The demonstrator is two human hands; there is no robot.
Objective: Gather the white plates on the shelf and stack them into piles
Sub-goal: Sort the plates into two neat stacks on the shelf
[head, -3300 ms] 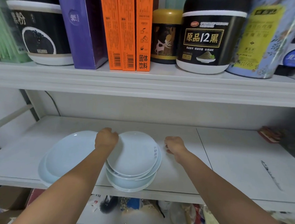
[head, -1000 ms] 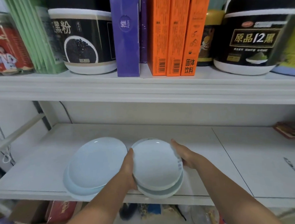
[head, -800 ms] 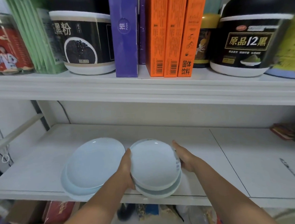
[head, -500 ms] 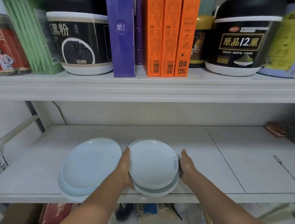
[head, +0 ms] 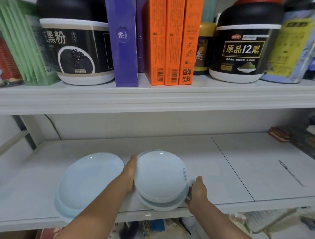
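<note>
Two piles of white plates sit near the front edge of the lower white shelf (head: pixel 218 162). The right pile (head: pixel 160 177) holds several smaller plates, roughly aligned. My left hand (head: pixel 131 172) presses flat against its left rim and my right hand (head: pixel 196 190) cups its lower right rim, so both hands clasp this pile. The left pile (head: pixel 89 182) has a large plate lying on a wider one, just left of my left forearm, and no hand touches it.
The upper shelf (head: pixel 152 98) hangs low overhead, loaded with black jars (head: pixel 243 43), orange boxes (head: pixel 169 41) and a purple box (head: pixel 124 41). A red packet (head: pixel 280 134) and dark items lie at the lower shelf's far right. Clutter shows below the shelf.
My right hand slid from the far right rim of the right pile down to its near right side. The plates in that pile now sit more squarely together. The view shifted slightly left.
</note>
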